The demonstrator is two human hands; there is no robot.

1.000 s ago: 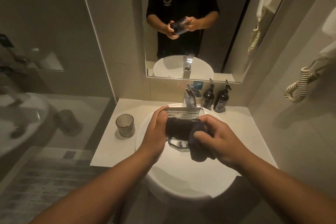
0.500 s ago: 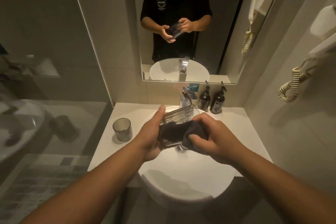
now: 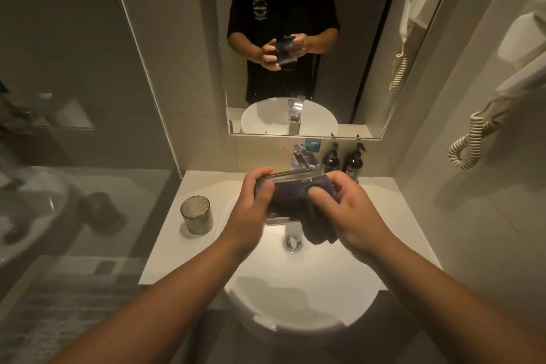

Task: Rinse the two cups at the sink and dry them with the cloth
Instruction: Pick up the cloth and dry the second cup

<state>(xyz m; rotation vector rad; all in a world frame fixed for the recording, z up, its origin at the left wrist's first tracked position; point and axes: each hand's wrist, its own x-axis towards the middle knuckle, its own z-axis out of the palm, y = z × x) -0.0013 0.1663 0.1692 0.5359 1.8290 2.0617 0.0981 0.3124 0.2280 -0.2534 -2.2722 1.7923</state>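
cup in hand: you've got a clear ribbed cup (image 3: pixel 291 179) lying on its side over the sink (image 3: pixel 301 289), roughly at 12 o'clock of the bowl, just in front of the tap (image 3: pixel 305 158).
left hand: your left hand (image 3: pixel 251 216) is curled around the cup's end, thumb on the glass.
right hand: your right hand (image 3: pixel 351 216) is pinching the dark cloth (image 3: pixel 301 204) against the cup's side, with a loose tail of it hanging toward the drain (image 3: pixel 292 243).
other cup: the second cup (image 3: pixel 197 215) stands upright on the table at 9 o'clock of the sink, well apart from both hands.
slip risk: wet glass plus a sideways hold, so if your left hand loosens while you rub, I reckon it drops straight into the hard bowl and chips.
tap risk: the rim is really close to the tap, and a big twist could knock it.
cloth risk: that dangling tail could drag through any water in the bowl, which I can't make out from here.
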